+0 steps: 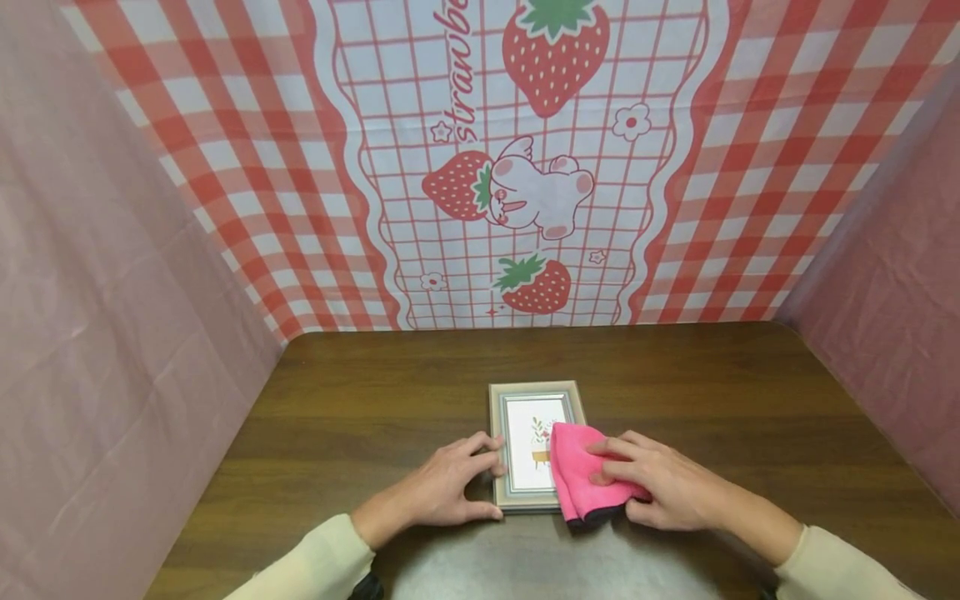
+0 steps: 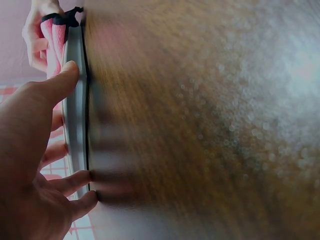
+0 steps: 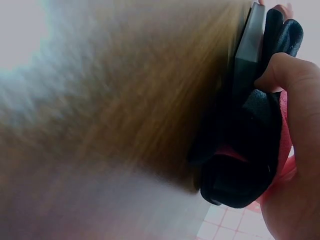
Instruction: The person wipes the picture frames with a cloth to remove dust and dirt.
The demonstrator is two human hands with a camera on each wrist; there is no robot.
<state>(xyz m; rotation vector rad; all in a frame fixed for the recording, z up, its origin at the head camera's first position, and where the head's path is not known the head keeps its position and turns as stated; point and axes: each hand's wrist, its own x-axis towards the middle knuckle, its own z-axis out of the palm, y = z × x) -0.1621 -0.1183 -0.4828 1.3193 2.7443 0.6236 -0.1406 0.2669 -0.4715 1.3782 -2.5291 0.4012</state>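
Note:
A picture frame [image 1: 535,500] with pale, silvery borders lies flat on the table around a print of a plant in a pot. My left hand [image 1: 448,482] holds it by its left side, thumb at the near left corner and bent fingers along the edge. The left wrist view shows that thumb [image 2: 65,82] against the frame's side. Over the frame's right part lies a pink cloth [image 1: 585,467] with a dark edge, gripped by my right hand [image 1: 667,483]. The dark folds of the cloth [image 3: 240,177] bunch under the thumb in the right wrist view.
Brown wood-grain table [image 1: 375,392] surrounds the frame, with a bright glare near its front edge. Behind it hangs a red-and-white checked cloth [image 1: 675,250] with strawberries. Pink curtains [image 1: 127,333] close off both sides.

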